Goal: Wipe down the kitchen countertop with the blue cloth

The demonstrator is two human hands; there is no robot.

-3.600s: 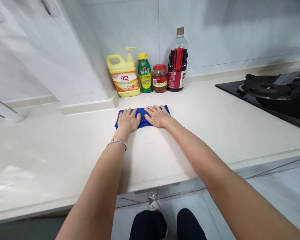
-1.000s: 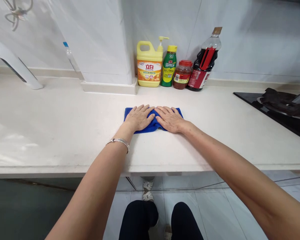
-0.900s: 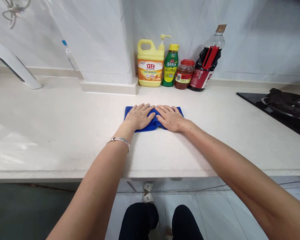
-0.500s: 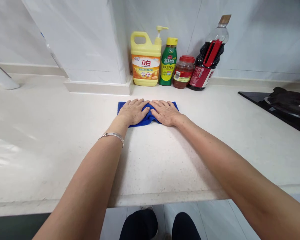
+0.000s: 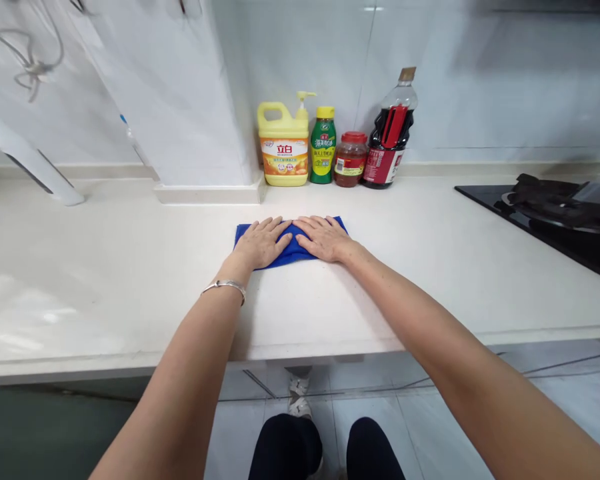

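Observation:
A folded blue cloth [image 5: 292, 248] lies on the cream countertop [image 5: 130, 267] in front of me. My left hand [image 5: 260, 243] rests flat on its left half, fingers stretched out. On the cloth's right half my right hand [image 5: 324, 237] also lies flat with fingers spread. The two hands sit side by side, fingertips nearly touching. A silver bracelet [image 5: 225, 287] circles my left wrist.
Against the tiled back wall stand a yellow detergent jug [image 5: 283, 148], a green bottle [image 5: 323, 145], a red-lidded jar [image 5: 350, 160] and a dark sauce bottle [image 5: 387, 133]. A black gas hob [image 5: 555, 207] is at the right. A white wall column [image 5: 180, 100] rises at the left.
Both hands stay flat on the blue cloth in the same place. Only the camera view has shifted, tilting and moving back a little.

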